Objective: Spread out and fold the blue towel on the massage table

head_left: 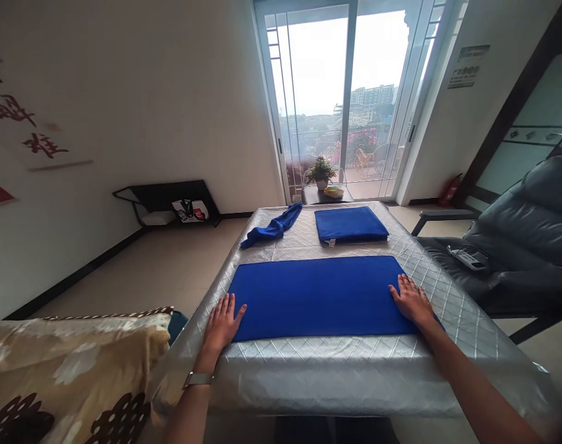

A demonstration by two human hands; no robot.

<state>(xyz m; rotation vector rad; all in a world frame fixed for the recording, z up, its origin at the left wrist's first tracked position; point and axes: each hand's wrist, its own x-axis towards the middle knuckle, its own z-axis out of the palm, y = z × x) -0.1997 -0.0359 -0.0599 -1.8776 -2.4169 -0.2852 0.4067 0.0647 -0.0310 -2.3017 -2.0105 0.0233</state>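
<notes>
A blue cloth [315, 299] lies flat in a long rectangle across the near part of the table. On its left edge my left hand [223, 322] rests palm down, fingers spread, with a watch on the wrist. My right hand [413, 299] lies flat on the cloth's right edge, fingers stretched out. Farther back sits a folded blue cloth [350, 224] with a small white tag at its front corner. To the left of that, a crumpled blue cloth [274, 229] lies in a loose strip.
The table [285, 251] has a silvery quilted cover. A black armchair [516, 228] holding a remote-like device [466, 258] stands at the right. Patterned bedding [77, 364] is at the near left. Beyond the table, a potted plant [322, 171] stands before the glass door.
</notes>
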